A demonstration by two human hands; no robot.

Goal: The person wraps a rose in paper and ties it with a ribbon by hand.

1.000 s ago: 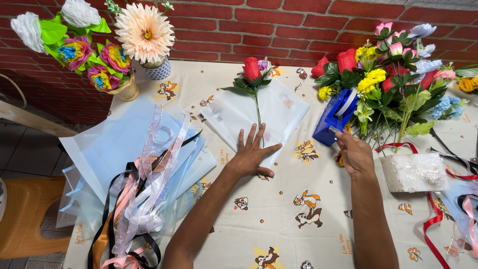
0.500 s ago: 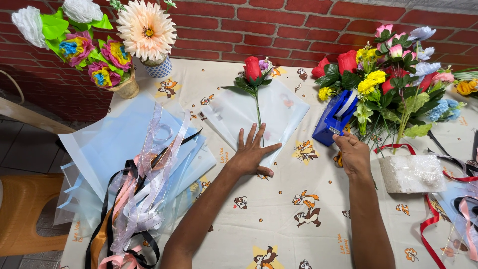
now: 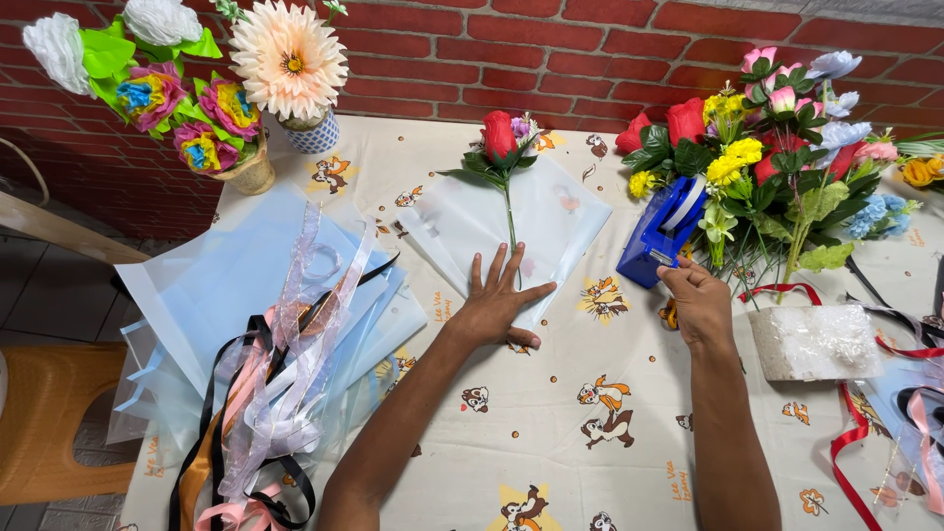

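Observation:
My left hand (image 3: 498,303) lies flat with fingers spread on the lower corner of a pale translucent wrapping sheet (image 3: 565,211). A red artificial rose (image 3: 500,135) with a long green stem lies on that sheet, its stem ending just above my fingers. My right hand (image 3: 698,299) has its fingers curled together just below a blue tape dispenser (image 3: 661,234), touching its lower end; whether it pinches tape is not visible.
A stack of pale blue sheets (image 3: 231,285) with mixed ribbons (image 3: 280,393) lies at the left. Artificial flowers (image 3: 777,147) stand in a white foam block (image 3: 816,341) at the right. Paper flower pots (image 3: 251,167) sit at the back left. Red ribbon (image 3: 851,442) trails at the right edge.
My right hand has shifted slightly left and closer to the tape dispenser's base. My left hand stays flat on the sheet.

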